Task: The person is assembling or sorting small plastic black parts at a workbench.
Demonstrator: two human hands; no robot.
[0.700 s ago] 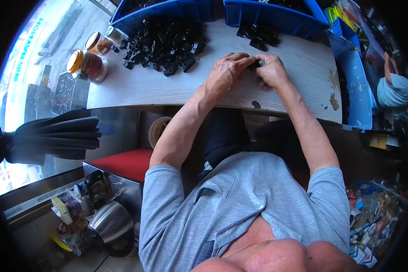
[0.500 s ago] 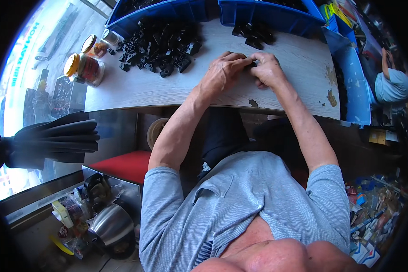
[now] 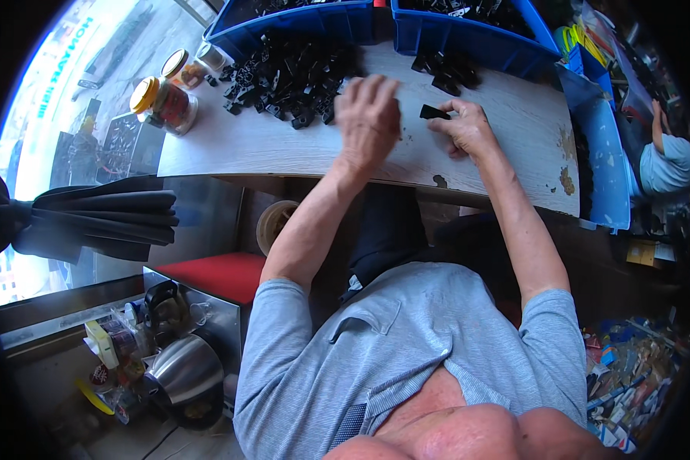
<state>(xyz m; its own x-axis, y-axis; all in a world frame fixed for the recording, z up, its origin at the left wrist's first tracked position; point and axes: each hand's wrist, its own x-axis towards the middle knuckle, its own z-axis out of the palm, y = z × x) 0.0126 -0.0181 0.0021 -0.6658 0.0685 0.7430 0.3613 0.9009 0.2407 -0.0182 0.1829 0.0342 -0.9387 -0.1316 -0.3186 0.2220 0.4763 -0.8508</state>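
My right hand (image 3: pixel 468 129) pinches a small black plastic part (image 3: pixel 435 113) between thumb and fingertips, just above the table's surface. To its left, my left hand (image 3: pixel 369 119) is raised over the table with its back up, slightly blurred. Its fingers are stretched forward and a little apart, and nothing shows in them; the palm side is hidden. A heap of black plastic parts (image 3: pixel 287 80) lies just beyond and left of that hand. Beyond my right hand is a smaller group of black parts (image 3: pixel 446 70).
Two blue bins (image 3: pixel 475 40) with black parts stand along the far side of the pale table (image 3: pixel 261 149). Lidded jars (image 3: pixel 165 106) are at its left end. A blue tray (image 3: pixel 607 146) adjoins the right edge. Another person (image 3: pixel 669 157) is at far right.
My hands were together and have parted. The left has moved toward the heap, while the right keeps the black part, now in plain sight. The view has shifted slightly.
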